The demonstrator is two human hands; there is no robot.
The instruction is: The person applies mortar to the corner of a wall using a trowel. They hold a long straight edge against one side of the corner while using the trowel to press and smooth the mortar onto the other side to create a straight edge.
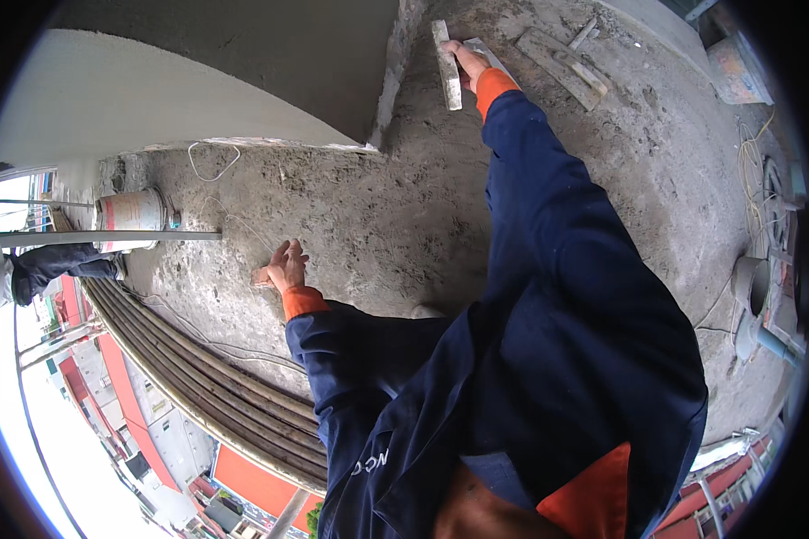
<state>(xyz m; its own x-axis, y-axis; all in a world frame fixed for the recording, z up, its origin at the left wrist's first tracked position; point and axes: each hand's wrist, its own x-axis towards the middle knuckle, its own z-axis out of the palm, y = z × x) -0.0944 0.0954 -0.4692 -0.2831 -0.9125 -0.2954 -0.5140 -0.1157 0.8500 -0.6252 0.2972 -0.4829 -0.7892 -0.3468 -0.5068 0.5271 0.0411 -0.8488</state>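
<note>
My right hand (469, 65), in an orange cuff, is closed on a cement-smeared hand float (447, 66) held on edge near the corner of the plastered wall. The float's handle is hidden by my fingers. Just past that wrist shows part of another flat grey piece (490, 56). A larger wooden float (561, 67) with a handle lies on the floor to the right. On the left, my left hand (287, 266) hangs over the rough floor, fingers apart, and I see nothing held in it.
A smooth grey plastered wall (216, 67) ends in a sharp corner (373, 144). Stained buckets (133, 214) (738, 70) stand left and far right. Long pipes (216, 377) line the left edge, near a person's dark-trousered leg (54, 269). Cables (755, 180) and pipe pieces (750, 283) lie right.
</note>
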